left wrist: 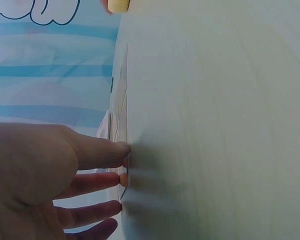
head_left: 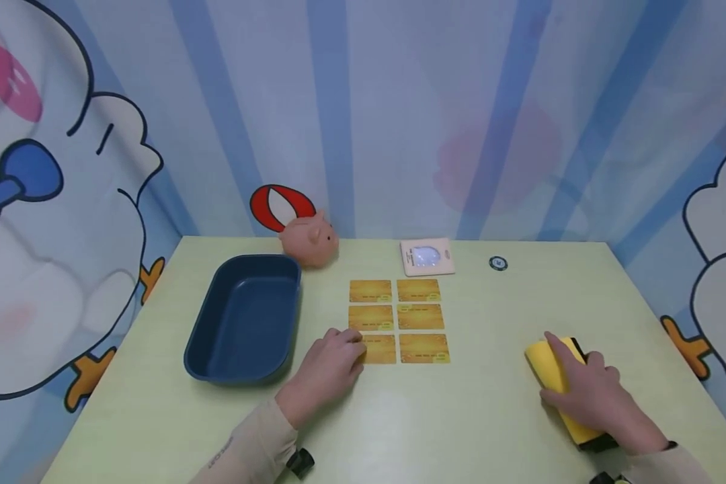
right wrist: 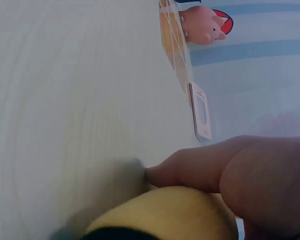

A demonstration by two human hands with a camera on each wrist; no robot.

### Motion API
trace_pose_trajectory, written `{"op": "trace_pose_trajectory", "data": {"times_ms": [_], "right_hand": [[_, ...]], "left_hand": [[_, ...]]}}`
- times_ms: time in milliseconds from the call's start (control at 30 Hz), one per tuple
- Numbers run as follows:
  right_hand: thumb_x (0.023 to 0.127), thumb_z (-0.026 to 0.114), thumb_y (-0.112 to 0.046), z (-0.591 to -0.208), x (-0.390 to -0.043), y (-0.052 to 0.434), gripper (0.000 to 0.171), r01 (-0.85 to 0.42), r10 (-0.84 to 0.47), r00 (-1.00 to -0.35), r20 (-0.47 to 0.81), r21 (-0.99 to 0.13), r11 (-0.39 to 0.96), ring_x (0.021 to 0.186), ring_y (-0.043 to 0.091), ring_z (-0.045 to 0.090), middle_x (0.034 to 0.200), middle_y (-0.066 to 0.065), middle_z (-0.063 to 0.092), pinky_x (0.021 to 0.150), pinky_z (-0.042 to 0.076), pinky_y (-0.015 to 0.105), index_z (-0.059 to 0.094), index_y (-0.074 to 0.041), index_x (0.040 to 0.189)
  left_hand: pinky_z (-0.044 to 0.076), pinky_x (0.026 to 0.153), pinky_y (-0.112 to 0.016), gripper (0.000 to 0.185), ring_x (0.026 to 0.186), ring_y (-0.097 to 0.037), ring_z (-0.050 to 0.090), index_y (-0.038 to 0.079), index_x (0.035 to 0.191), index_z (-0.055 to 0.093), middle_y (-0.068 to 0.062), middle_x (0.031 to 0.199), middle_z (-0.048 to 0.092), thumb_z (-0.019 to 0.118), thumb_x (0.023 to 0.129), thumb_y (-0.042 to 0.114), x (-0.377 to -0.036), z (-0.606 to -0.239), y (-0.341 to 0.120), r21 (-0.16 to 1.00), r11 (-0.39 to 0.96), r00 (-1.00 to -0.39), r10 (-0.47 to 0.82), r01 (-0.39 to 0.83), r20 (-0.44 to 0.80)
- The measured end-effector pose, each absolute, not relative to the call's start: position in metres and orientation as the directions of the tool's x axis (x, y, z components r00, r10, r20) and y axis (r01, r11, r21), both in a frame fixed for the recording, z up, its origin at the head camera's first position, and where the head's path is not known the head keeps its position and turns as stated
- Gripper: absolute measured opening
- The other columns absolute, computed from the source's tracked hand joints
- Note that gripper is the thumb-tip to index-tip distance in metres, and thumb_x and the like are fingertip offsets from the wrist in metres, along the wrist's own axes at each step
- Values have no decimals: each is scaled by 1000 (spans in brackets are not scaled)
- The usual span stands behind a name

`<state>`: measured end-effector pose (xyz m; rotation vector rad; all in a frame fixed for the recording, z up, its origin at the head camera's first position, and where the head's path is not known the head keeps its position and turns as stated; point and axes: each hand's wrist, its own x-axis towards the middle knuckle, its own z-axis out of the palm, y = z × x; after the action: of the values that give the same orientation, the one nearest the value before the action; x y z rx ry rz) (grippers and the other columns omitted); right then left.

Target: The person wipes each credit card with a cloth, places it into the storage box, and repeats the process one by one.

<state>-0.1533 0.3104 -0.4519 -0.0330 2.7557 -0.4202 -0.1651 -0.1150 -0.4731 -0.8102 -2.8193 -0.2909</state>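
In the head view my left hand [head_left: 331,366] is at the lower-left gold card [head_left: 380,349], covering its left end. Its fingertips touch down there; in the left wrist view the thumb and fingers of the left hand [left wrist: 65,185] are fairly straight. Several more gold cards, such as the lower-right one [head_left: 425,349], lie flat in two columns. At the right, my right hand [head_left: 595,393] holds a yellow block-like object with black ends [head_left: 546,363], thumb along one side and fingers over the top. Its exact kind is unclear.
A dark blue tray [head_left: 295,316] stands left of the cards. Behind it sits a pink piggy bank [head_left: 308,242]. A pale pink flat pack with a window [head_left: 408,259] and a round dark chip [head_left: 499,263] lie near the back edge. A printed curtain [head_left: 393,121] hangs behind the table.
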Motion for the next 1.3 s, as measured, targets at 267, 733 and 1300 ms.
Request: {"op": "trace_pose_trajectory", "data": {"times_ms": [267, 733, 1300], "right_hand": [[85, 74, -35, -457, -149, 308, 95, -69, -144, -956, -254, -283, 957, 82, 42, 49, 118, 40, 43, 56, 46, 41, 19, -20, 161], [77, 84, -33, -461, -162, 292, 97, -323, -342, -939, -19, -285, 902, 84, 22, 56, 115, 20, 61, 67, 51, 39, 31, -30, 158], [85, 73, -29, -463, -152, 285, 85, -238, -285, -951, -121, -301, 924, 83, 27, 53, 120, 30, 50, 55, 45, 34, 30, -32, 158]], "left_hand": [[48, 62, -30, 13, 78, -22, 55, 16, 78, 72, 0, 96, 65, 82, 79, 7, -166, -473, -115, 244, 810, -842, 479, 533, 249], [45, 86, -39, 44, 99, -29, 48, 9, 121, 58, -10, 116, 57, 82, 83, 16, -179, -465, -123, 469, 831, -931, 361, 300, -45], [47, 75, -35, 48, 88, -20, 54, 13, 123, 66, -7, 99, 63, 84, 79, 18, -175, -465, -119, 456, 837, -945, 326, 301, 25]]}}
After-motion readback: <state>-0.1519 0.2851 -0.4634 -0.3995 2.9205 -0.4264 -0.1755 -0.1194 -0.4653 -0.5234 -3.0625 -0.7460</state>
